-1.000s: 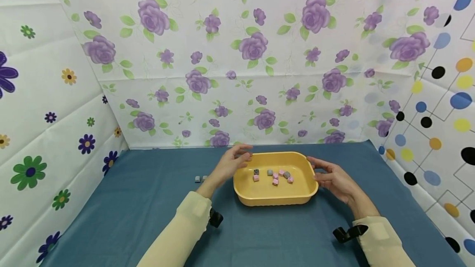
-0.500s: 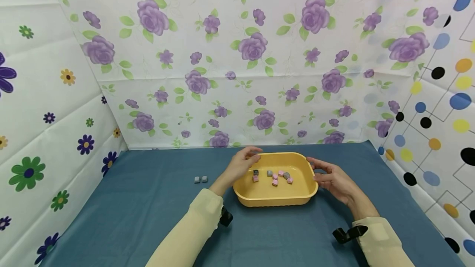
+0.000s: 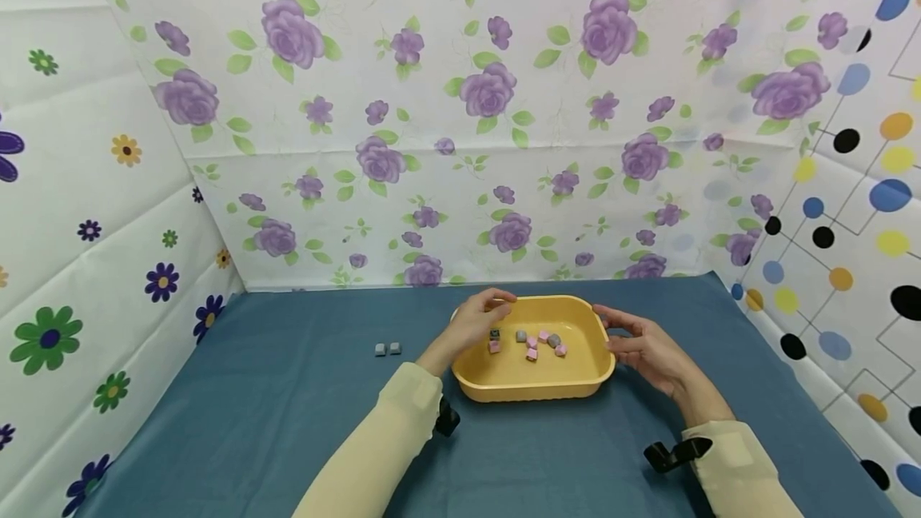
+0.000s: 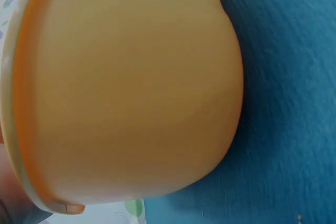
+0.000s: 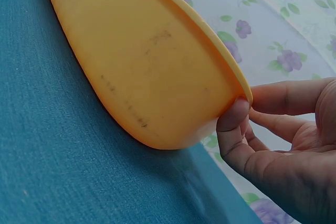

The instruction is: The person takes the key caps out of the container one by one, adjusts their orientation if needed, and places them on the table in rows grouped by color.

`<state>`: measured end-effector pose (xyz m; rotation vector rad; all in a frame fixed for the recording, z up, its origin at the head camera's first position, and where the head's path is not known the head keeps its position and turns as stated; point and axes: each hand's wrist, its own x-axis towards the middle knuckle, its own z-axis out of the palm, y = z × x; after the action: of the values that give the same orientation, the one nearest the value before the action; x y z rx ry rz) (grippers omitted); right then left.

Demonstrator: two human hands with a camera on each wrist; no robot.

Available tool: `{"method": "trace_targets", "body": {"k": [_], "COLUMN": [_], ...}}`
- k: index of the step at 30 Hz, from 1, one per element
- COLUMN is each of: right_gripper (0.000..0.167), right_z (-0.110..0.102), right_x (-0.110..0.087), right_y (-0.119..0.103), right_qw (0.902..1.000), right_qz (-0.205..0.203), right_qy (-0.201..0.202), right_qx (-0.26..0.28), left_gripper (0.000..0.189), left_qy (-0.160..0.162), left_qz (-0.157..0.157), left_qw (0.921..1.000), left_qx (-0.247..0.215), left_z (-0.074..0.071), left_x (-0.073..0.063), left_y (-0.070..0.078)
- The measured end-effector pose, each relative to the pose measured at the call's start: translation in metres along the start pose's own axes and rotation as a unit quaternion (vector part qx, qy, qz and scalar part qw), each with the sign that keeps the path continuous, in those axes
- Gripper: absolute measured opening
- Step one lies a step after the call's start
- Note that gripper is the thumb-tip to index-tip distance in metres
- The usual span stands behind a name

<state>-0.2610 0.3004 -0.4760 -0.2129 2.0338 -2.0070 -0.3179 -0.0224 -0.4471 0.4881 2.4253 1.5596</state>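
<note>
A yellow plastic tray [image 3: 533,392] with rounded corners stands on the blue cloth, holding several small pink cubes [image 3: 532,355] and grey pieces [image 3: 554,340]. Over its left end is my left hand [image 3: 469,323], fingers loosely bent, with nothing visible in them. The left wrist view shows the tray's outer wall [image 4: 131,82] and only a sliver of that hand beyond the rim. My right hand [image 3: 647,348] pinches the rim at the right end. In the right wrist view, the thumb [image 5: 234,116] lies under the rim with the fingers opposite.
Two grey cubes [image 3: 387,349] sit side by side on the cloth, left of the tray. Blue cloth [image 3: 252,422] covers the table. A flowered white curtain [image 3: 432,110] hangs behind it, with patterned sheets at both sides.
My left hand has moved right, from the tray's left rim to over its inside, and both grey cubes on the cloth show fully now. The right hand stays on the rim.
</note>
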Motion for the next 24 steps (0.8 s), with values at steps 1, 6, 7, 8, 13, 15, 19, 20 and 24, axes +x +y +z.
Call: {"method": "trace_targets", "body": {"k": [1, 6, 7, 8, 13, 15, 19, 20, 24], "right_gripper": [0.071, 0.071, 0.071, 0.071, 0.071, 0.071, 0.071, 0.071, 0.071], "right_z": [0.000, 0.000, 0.000, -0.001, -0.001, -0.001, -0.001, 0.000, 0.000], "right_x": [0.000, 0.001, 0.001, 0.001, 0.002, 0.001, 0.001, 0.001, 0.000], "right_y": [0.000, 0.000, 0.001, 0.001, 0.003, 0.002, 0.001, 0.000, 0.000], "right_qw": [1.0000, 1.0000, 1.0000, 1.0000, 1.0000, 1.0000, 1.0000, 1.0000, 1.0000], "right_qz": [0.000, 0.000, 0.001, 0.001, 0.003, 0.002, 0.002, 0.001, 0.003], "right_qy": [0.000, -0.001, -0.001, -0.001, -0.004, -0.004, -0.002, -0.002, 0.000], "right_qx": [0.001, 0.001, 0.000, 0.000, 0.000, 0.001, 0.004, 0.004, 0.007], "left_gripper": [0.030, 0.030, 0.030, 0.030, 0.030, 0.030, 0.030, 0.031, 0.039], "left_qy": [-0.002, -0.021, -0.023, -0.024, -0.026, -0.030, -0.042, -0.045, -0.049], "left_qz": [0.000, 0.007, 0.006, 0.005, -0.001, 0.000, 0.002, 0.000, -0.009], "left_qw": [1.0000, 0.9995, 0.9995, 0.9994, 0.9993, 0.9991, 0.9989, 0.9989, 0.9985], "left_qx": [-0.004, -0.021, -0.022, -0.024, -0.028, -0.031, -0.020, -0.013, 0.021], "left_z": [0.001, 0.004, 0.005, 0.006, 0.010, 0.011, 0.012, 0.012, 0.016], "left_x": [0.001, 0.003, 0.003, 0.004, 0.002, 0.003, 0.005, 0.005, 0.006], "left_y": [0.000, -0.002, -0.002, -0.002, -0.003, -0.004, -0.007, -0.007, -0.009]}}
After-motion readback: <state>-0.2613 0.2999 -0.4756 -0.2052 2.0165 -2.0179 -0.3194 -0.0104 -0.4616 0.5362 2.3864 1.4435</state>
